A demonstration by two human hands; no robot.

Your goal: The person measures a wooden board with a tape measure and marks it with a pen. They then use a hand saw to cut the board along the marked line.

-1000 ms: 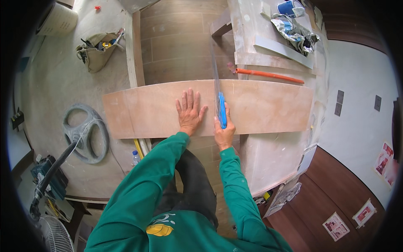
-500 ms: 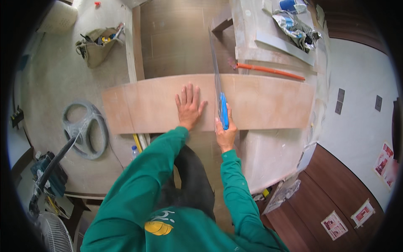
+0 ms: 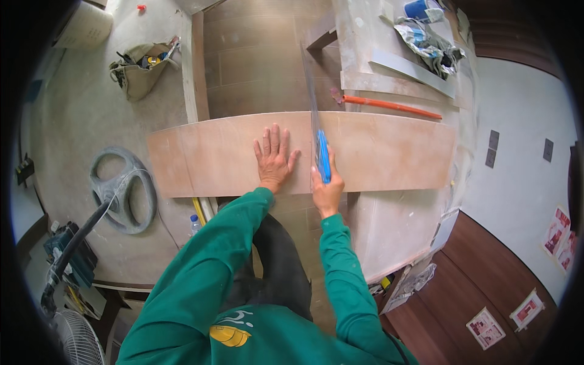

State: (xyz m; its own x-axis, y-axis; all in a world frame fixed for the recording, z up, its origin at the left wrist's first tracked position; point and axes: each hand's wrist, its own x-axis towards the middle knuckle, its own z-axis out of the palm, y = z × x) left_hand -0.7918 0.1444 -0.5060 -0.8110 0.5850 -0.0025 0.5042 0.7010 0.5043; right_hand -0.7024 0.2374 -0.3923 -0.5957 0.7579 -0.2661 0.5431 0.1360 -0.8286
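A long pale wooden board lies crosswise in front of me, bridging two dusty surfaces with a gap between them. My left hand rests flat on it, fingers spread, left of a thin line that runs across the wood. In my right hand is the blue handle of a hand saw, with the fingers wrapped round it. The saw's narrow blade lies over that line and reaches past the board's far edge above the gap. How deep the teeth sit in the wood I cannot tell.
An orange tube lies beyond the board on the right, near a crumpled foil bag. On the left are a canvas tool bag, a grey fan base and a small bottle. A fan stands at the lower left.
The saw and my right hand have shifted slightly away from me along the line. My left hand has stayed in its place on the board.
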